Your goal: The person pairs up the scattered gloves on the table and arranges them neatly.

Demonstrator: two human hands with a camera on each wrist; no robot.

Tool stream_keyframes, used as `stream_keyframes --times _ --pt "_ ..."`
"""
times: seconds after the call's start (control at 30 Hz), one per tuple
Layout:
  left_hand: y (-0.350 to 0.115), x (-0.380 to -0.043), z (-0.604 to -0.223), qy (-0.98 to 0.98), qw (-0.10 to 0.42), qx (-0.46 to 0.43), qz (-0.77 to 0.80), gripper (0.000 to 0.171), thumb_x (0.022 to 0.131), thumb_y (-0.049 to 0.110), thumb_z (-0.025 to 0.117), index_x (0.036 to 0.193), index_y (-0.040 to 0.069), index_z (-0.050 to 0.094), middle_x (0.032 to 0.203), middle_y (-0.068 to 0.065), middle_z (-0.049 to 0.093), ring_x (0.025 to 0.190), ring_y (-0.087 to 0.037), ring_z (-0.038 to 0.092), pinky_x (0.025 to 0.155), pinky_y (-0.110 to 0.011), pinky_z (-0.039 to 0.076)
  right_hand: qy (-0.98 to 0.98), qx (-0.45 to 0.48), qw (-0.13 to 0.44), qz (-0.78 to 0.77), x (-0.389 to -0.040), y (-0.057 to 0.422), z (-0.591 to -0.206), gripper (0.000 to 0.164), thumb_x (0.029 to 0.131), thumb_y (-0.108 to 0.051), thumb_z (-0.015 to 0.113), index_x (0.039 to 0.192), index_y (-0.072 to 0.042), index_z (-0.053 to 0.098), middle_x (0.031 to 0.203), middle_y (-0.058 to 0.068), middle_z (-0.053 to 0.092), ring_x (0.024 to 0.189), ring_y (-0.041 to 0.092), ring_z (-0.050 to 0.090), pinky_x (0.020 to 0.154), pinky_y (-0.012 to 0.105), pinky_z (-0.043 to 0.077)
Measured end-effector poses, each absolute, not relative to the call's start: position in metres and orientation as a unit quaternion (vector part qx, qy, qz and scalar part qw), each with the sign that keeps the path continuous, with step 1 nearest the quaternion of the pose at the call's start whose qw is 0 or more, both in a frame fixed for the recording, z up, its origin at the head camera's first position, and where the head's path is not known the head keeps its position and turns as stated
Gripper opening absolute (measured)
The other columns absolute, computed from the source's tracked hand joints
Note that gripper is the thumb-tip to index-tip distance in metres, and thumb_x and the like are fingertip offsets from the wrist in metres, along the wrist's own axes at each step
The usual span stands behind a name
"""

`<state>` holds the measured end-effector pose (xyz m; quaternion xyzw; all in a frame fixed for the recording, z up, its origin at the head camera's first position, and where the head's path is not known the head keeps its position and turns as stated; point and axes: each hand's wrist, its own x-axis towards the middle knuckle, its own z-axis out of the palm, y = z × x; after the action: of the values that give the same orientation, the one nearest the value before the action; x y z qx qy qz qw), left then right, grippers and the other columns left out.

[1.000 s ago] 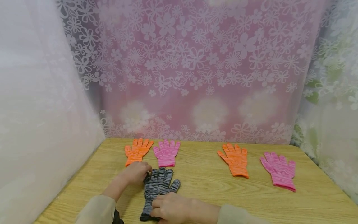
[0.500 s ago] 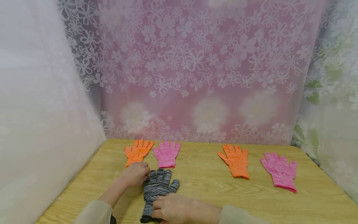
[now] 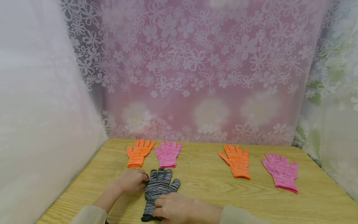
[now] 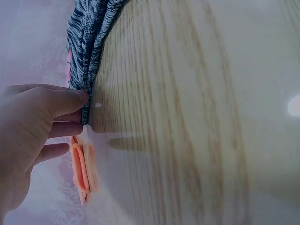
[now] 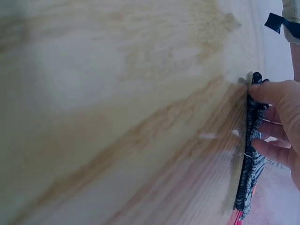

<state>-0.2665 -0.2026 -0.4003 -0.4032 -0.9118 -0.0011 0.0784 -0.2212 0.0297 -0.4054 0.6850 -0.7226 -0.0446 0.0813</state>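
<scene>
A grey-and-black striped knit glove [image 3: 158, 186] lies flat on the wooden table, fingers pointing away and thumb to the right. My left hand [image 3: 132, 180] pinches the tip of its outermost left finger; in the left wrist view, the thumb [image 4: 77, 99] presses on the knit edge with the fingers behind. My right hand [image 3: 174, 207] lies over the glove's lower right side by the dark cuff. In the right wrist view, its thumb [image 5: 267, 93] and fingers hold the glove's edge [image 5: 248, 154]. My right hand hides part of the cuff and palm.
Behind the grey glove lie an orange glove [image 3: 137, 154] and a pink glove [image 3: 168, 154]. Further right are another orange glove [image 3: 237, 161] and another pink one [image 3: 282, 172]. A flowered curtain [image 3: 201, 77] hangs at the back; pale sheets [image 3: 42, 93] close off the sides.
My left hand has lowered slightly toward me, uncovering the orange glove's cuff. The grey glove and my right hand stay nearly in place.
</scene>
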Motion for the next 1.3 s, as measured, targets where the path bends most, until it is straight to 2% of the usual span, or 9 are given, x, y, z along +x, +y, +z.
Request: stream_keyframes --times 0.23,0.3,0.5,0.77,0.9,1.0,1.07,1.17,1.3 --pt "-0.200 -0.270 -0.402 -0.913 0.069 -0.401 -0.009 0.009 0.074 0.007 0.069 0.073 0.015 0.067 0.067 0.009 0.049 0.057 -0.003 0.042 0.053 -0.022 0.037 -0.751 0.658 0.061 -0.005 -0.217 0.026 -0.406 0.018 0.088 -0.022 0.062 0.106 -0.022 0.067 0.087 -0.013 0.052 0.079 -0.004 0.046 0.065 0.007 0.036" --pt "-0.200 -0.271 -0.402 -0.915 0.061 -0.399 -0.011 0.010 0.074 0.007 0.069 0.071 0.015 0.066 0.067 0.009 0.048 0.056 -0.002 0.040 0.052 -0.021 0.035 -0.752 0.655 0.070 0.011 -0.215 0.025 -0.405 0.017 0.088 -0.018 0.062 0.104 -0.021 0.069 0.084 -0.012 0.053 0.077 -0.004 0.047 0.062 0.006 0.035" --pt "-0.199 -0.271 -0.401 -0.917 0.055 -0.395 -0.018 0.007 0.074 0.007 0.070 0.076 0.014 0.069 0.071 0.007 0.054 0.061 -0.004 0.049 0.056 -0.023 0.042 -0.744 0.656 0.116 0.050 -0.213 0.023 -0.406 0.014 0.087 -0.014 0.062 0.098 -0.019 0.070 0.079 -0.010 0.052 0.072 -0.003 0.045 0.058 0.005 0.034" --pt "-0.198 -0.271 -0.399 -0.921 0.039 -0.387 -0.025 0.007 0.076 0.008 0.070 0.081 0.012 0.071 0.075 0.005 0.057 0.068 -0.009 0.056 0.062 -0.026 0.047 -0.739 0.671 0.056 0.007 -0.215 0.026 -0.411 0.023 0.092 -0.029 0.058 0.110 -0.020 0.067 0.098 -0.011 0.054 0.088 -0.004 0.046 0.075 0.005 0.035" --pt "-0.196 -0.273 -0.394 -0.929 0.002 -0.367 -0.042 0.006 0.076 0.006 0.069 0.077 0.012 0.068 0.071 0.007 0.054 0.062 -0.006 0.050 0.057 -0.025 0.044 -0.730 0.682 0.053 0.010 -0.217 0.029 -0.412 0.024 0.093 -0.029 0.055 0.113 -0.020 0.066 0.103 -0.010 0.054 0.092 -0.003 0.046 0.078 0.005 0.034" --pt "-0.193 -0.277 -0.389 -0.934 0.001 -0.353 -0.051 0.005 0.078 0.007 0.069 0.076 0.011 0.068 0.072 0.005 0.056 0.063 -0.008 0.051 0.057 -0.026 0.044 -0.727 0.685 0.045 0.009 -0.218 0.032 -0.410 0.024 0.094 -0.026 0.054 0.115 -0.021 0.064 0.107 -0.010 0.054 0.096 -0.003 0.046 0.080 0.006 0.033" --pt "-0.190 -0.282 -0.387 -0.939 0.015 -0.341 -0.050 0.001 0.081 0.009 0.069 0.081 0.010 0.069 0.076 0.003 0.059 0.067 -0.011 0.055 0.061 -0.028 0.046 -0.725 0.687 0.045 0.008 -0.218 0.033 -0.409 0.024 0.094 -0.025 0.055 0.116 -0.020 0.064 0.109 -0.010 0.055 0.098 -0.002 0.048 0.081 0.006 0.033" --pt "-0.186 -0.288 -0.388 -0.945 0.037 -0.320 -0.047 0.010 0.083 0.012 0.068 0.092 0.008 0.070 0.085 -0.001 0.063 0.078 -0.018 0.060 0.068 -0.032 0.049 -0.726 0.686 0.041 0.012 -0.218 0.035 -0.407 0.024 0.093 -0.024 0.056 0.116 -0.020 0.064 0.112 -0.009 0.056 0.101 -0.002 0.049 0.081 0.006 0.033" --pt "-0.181 -0.297 -0.394 -0.955 0.029 -0.290 -0.052 0.017 0.084 0.010 0.066 0.100 0.006 0.069 0.093 -0.005 0.065 0.084 -0.022 0.061 0.073 -0.037 0.049 -0.725 0.687 0.031 0.019 -0.218 0.036 -0.406 0.024 0.092 -0.023 0.058 0.115 -0.019 0.064 0.112 -0.008 0.056 0.101 -0.002 0.049 0.084 0.007 0.033"
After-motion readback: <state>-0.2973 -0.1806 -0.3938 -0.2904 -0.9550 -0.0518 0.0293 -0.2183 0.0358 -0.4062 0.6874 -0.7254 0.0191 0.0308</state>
